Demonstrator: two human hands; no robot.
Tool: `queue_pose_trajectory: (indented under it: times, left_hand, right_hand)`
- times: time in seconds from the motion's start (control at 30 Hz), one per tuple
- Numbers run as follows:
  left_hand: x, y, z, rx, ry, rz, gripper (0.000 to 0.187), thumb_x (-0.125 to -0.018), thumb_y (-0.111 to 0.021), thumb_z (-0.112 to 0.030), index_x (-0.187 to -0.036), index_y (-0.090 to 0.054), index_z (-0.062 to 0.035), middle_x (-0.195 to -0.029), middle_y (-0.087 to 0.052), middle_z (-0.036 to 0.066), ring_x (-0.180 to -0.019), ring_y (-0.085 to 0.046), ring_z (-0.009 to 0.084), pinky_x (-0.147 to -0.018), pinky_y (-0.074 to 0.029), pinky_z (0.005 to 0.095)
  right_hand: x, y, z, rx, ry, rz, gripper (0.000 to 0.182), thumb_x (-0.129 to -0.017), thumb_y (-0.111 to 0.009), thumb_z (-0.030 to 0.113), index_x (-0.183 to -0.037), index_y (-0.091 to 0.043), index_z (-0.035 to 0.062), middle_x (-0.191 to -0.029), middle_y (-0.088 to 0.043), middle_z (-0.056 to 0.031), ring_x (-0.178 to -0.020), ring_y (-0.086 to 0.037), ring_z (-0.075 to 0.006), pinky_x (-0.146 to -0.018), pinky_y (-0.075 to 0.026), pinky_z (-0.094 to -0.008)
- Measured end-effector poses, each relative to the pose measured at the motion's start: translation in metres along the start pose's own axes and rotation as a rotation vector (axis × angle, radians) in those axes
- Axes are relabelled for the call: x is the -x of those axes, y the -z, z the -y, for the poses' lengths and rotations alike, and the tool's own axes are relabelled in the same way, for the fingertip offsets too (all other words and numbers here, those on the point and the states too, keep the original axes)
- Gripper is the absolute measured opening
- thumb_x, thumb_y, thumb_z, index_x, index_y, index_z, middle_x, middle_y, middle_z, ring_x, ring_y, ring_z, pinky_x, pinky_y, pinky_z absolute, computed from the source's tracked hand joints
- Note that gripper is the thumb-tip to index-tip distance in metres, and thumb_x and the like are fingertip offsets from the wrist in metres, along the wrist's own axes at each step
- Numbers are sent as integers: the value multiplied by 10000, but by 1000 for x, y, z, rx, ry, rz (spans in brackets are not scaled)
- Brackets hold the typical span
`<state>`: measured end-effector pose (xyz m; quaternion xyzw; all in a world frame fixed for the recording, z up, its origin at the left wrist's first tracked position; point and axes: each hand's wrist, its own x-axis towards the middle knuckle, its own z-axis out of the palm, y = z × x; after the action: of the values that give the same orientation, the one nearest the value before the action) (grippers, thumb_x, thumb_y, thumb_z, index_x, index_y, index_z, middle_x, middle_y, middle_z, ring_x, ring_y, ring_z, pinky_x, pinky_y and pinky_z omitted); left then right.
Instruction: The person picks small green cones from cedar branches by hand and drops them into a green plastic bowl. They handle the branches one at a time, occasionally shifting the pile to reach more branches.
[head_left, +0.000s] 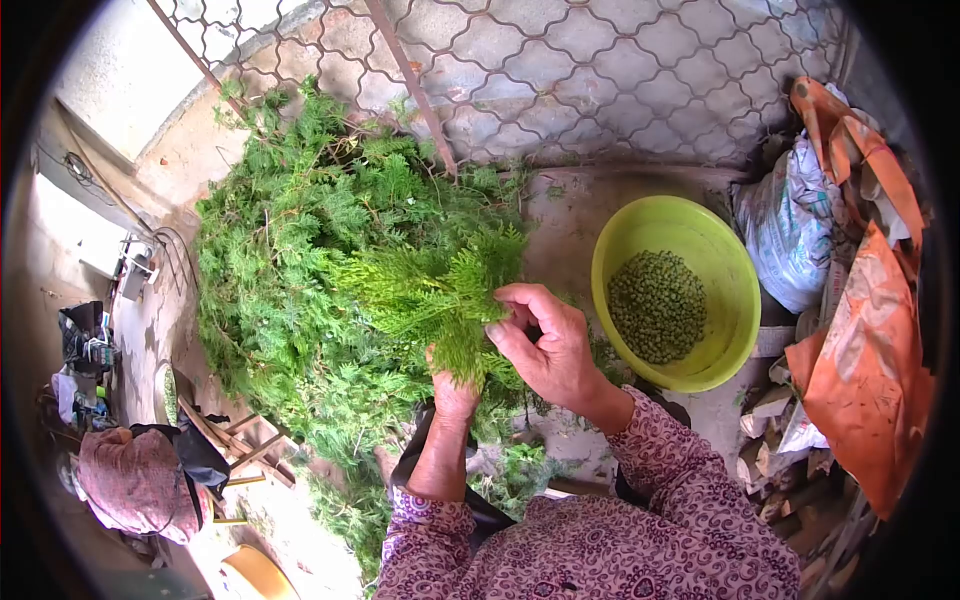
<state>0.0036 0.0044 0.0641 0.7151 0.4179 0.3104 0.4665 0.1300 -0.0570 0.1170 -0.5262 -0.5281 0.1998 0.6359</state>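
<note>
A leafy evergreen sprig (pixel 425 295) with flat, bright green fronds is held up in front of me. Around its lower end is my left hand (pixel 455 393), its fingers mostly hidden by the leaves. My right hand (pixel 552 345) meets the sprig's right edge, with thumb and forefinger pinched together; whatever is between them is too small to make out. Beneath and beyond both hands spreads a big heap of cut evergreen branches (pixel 270 230). To the right of my right hand stands a yellow-green basin (pixel 735 290) with many small round green cones or seeds (pixel 657 305) in it.
A wire mesh fence (pixel 600 70) closes off the far side. Stuffed sacks (pixel 790 230) and an orange sheet (pixel 865 370) lie at right above chopped wood (pixel 780 440). At left are a wooden stool (pixel 255 445), a person's patterned garment (pixel 135 480) and an orange-yellow basin (pixel 255 572).
</note>
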Motion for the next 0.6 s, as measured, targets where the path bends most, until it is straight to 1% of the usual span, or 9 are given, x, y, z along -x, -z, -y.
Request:
queue_pose_trajectory:
  times: [0.07,0.13,0.17,0.3,0.4,0.47,0.5,0.53,0.6]
  left_hand:
    - [0,-8,45,-164,-87,15,324,-801,-527,-59,-1121,-495,-26,-1077,-542,133,-998,-508,273,-881,-389,362]
    - [1,-8,50,-591,-179,156,407,-787,-543,-35,-1183,-450,-36,-1161,-490,119,-1046,-477,215,-884,-407,361]
    - [2,-10,56,-546,-204,161,404,-786,-546,-34,-1180,-453,-38,-1151,-496,114,-1038,-481,208,-882,-410,358]
    - [-1,-21,70,-41,-161,96,396,-783,-557,-27,-1167,-465,-45,-1112,-521,94,-1010,-494,181,-874,-419,346]
    - [-3,-30,80,361,-136,-7,390,-780,-566,-21,-1158,-474,-50,-1083,-540,80,-988,-505,161,-868,-426,336]
    - [-13,-11,75,578,6,5,365,-783,-575,-23,-1137,-489,-54,-1037,-561,61,-952,-518,144,-854,-426,317]
    - [-20,-3,63,795,152,18,341,-785,-585,-25,-1115,-503,-58,-992,-582,42,-915,-532,128,-840,-426,297]
    - [-21,-11,17,909,0,-133,274,-807,-592,-76,-1074,-528,-67,-927,-605,21,-846,-547,104,-806,-423,272]
    - [-19,-6,55,683,-31,-127,268,-817,-590,-101,-1076,-530,-68,-954,-598,28,-861,-541,108,-798,-421,275]
  right_hand:
    - [-2,1,5,-26,-169,7,298,-709,-645,-5,-991,-551,14,-752,-570,-72,-664,-542,-178,-621,-445,-295]
    - [-4,3,-3,80,-9,7,298,-697,-653,-12,-977,-557,19,-744,-566,-76,-642,-540,-189,-598,-444,-295]
    - [-4,3,-9,186,152,9,298,-685,-662,-18,-963,-562,25,-735,-563,-81,-620,-538,-201,-575,-443,-295]
    - [0,3,-23,248,146,8,235,-697,-656,11,-915,-574,38,-736,-560,-85,-580,-525,-227,-524,-435,-314]
    - [3,6,-7,460,192,114,151,-728,-636,55,-867,-582,30,-707,-565,-64,-548,-517,-185,-482,-415,-303]
    - [11,5,5,-37,-34,491,83,-760,-606,84,-824,-594,32,-658,-558,-42,-513,-494,-120,-448,-386,-273]
    - [15,-2,8,-191,49,544,57,-770,-591,80,-797,-597,29,-616,-543,-28,-501,-473,-67,-430,-358,-231]
    - [18,-5,9,-262,64,513,49,-778,-570,75,-784,-580,28,-600,-527,-22,-464,-449,-67,-399,-342,-229]
    - [17,1,7,-404,-48,424,46,-785,-539,50,-813,-562,21,-588,-515,-14,-445,-450,-62,-380,-345,-210]
